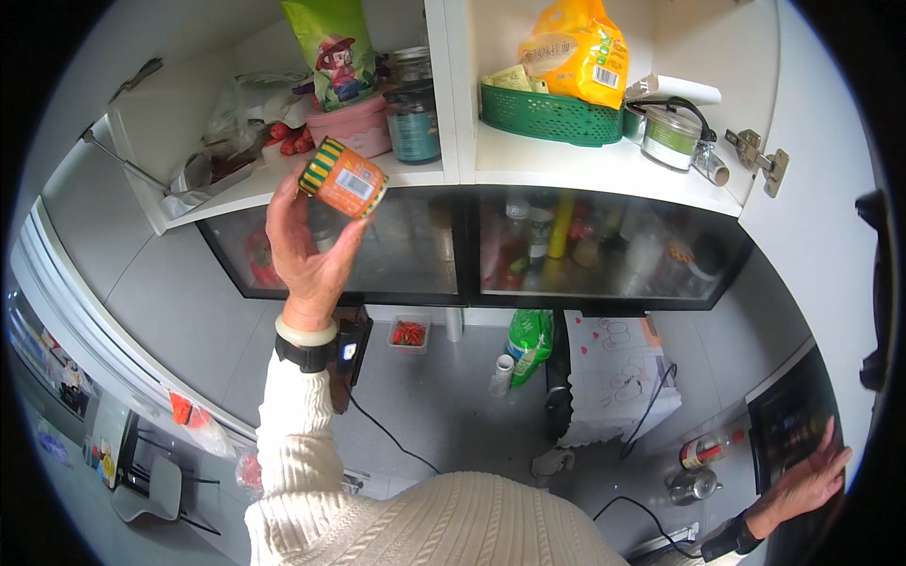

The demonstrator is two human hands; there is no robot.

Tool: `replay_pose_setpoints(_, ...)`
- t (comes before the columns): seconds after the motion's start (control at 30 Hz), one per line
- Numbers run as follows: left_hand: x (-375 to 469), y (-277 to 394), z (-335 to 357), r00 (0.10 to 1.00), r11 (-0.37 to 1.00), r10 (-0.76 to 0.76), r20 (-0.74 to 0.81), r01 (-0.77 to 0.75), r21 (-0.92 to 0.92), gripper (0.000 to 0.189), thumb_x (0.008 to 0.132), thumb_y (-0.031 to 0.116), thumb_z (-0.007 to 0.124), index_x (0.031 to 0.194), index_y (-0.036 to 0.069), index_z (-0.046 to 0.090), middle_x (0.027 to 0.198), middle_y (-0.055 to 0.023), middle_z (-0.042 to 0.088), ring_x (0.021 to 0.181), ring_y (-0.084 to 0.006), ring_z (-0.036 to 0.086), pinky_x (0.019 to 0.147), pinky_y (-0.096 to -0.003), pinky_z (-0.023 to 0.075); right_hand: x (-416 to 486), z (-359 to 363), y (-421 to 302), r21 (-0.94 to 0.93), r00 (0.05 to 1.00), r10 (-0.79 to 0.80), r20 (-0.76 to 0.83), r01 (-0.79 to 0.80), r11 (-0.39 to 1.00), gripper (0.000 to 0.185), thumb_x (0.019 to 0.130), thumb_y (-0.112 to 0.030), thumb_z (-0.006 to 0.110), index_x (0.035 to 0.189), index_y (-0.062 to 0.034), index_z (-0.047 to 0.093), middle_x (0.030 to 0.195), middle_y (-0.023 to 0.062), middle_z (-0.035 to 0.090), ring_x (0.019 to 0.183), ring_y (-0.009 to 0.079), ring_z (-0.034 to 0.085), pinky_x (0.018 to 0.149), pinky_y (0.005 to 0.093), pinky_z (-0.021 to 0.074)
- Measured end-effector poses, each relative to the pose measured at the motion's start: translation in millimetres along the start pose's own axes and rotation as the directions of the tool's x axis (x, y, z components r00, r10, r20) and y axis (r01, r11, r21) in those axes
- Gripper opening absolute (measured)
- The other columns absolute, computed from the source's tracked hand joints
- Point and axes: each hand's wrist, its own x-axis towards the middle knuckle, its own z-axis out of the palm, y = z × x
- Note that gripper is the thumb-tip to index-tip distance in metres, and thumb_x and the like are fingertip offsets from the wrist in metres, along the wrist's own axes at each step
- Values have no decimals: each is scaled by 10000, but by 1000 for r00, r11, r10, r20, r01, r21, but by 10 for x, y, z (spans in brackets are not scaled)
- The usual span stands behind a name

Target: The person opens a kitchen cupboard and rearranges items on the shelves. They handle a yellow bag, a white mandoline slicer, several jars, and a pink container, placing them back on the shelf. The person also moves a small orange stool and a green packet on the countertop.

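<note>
My left hand [308, 255] is raised before the open upper cabinet, its thumb and fingers around a small orange can [347, 182]. Green and yellow stripes ring one end of the can, and a barcode label faces me. Behind it on the left shelf stand a pink tub [347, 127], a dark-lidded jar [413, 126] and an upright green bag [333, 60]. At the lower right, my right hand [807, 481] has its fingers spread and holds nothing. It overlaps the edge of a dark glossy panel [786, 424]; whether it touches the panel, I cannot tell.
The right shelf bears a green basket [545, 117] with a yellow bag [580, 56], beside a round tin [670, 140]. A hinged cabinet door [814, 177] stands open at right. Frosted-glass doors [601, 247] hang below. Chillies in a tub [409, 335] and a covered appliance [619, 375] occupy the counter.
</note>
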Motion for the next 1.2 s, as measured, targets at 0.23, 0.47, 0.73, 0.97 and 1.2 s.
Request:
replay_pose_setpoints(0.23, -230, 372, 261, 977, 948, -190, 100, 209, -241, 890, 713, 29, 866, 1438, -25, 353, 1421, -198, 451, 1290, -310, 507, 1087, -435, 428, -37, 193, -129, 109, 999, 27, -38, -23, 994, 450, 1050, -326, 475, 1158, 89, 613, 1161, 229, 667, 1195, 316, 604, 1141, 444, 382)
replay_pose_setpoints(0.47, -526, 596, 641, 959, 964, 52, 278, 25, -266, 904, 683, 40, 868, 1438, 6, 373, 1359, -215, 515, 1246, -385, 550, 1041, -469, 458, -1089, 1035, -264, 60, 845, 417, 334, -461, 885, 245, 969, -220, 602, 1144, -49, 601, 1102, 90, 646, 1054, 179, 624, 861, 338, 534)
replay_pose_setpoints(0.73, -948, 1063, 1146, 905, 685, 3, 425, 307, -660, 930, 697, 32, 871, 1462, 34, 342, 1412, -203, 450, 1308, -396, 491, 1081, -505, 433, -1676, 1903, -581, -182, -40, 276, 960, -840, 512, 533, 994, -312, 559, 1427, -22, 446, 1300, 131, 600, 1235, 210, 557, 1021, 379, 458)
replay_pose_setpoints(0.97, -1091, 1181, 1302, 894, 612, -73, 441, 389, -689, 969, 671, -8, 864, 1473, 32, 322, 1423, -214, 443, 1335, -393, 470, 1106, -499, 399, -1799, 2106, -634, -271, -192, 227, 955, -876, 399, 504, 986, -324, 622, 1366, -14, 509, 1223, 33, 619, 1107, 100, 575, 969, 270, 452)
replay_pose_setpoints(1.2, -1085, 1108, 1380, 852, 798, -70, 520, 360, -483, 873, 658, 14, 830, 1421, -12, 406, 1393, -235, 501, 1325, -396, 484, 1099, -466, 390, -1860, 2091, -444, -133, -19, 252, 968, -886, 444, 496, 974, -247, 642, 1372, 10, 497, 1236, 31, 610, 1124, 94, 556, 982, 280, 446)
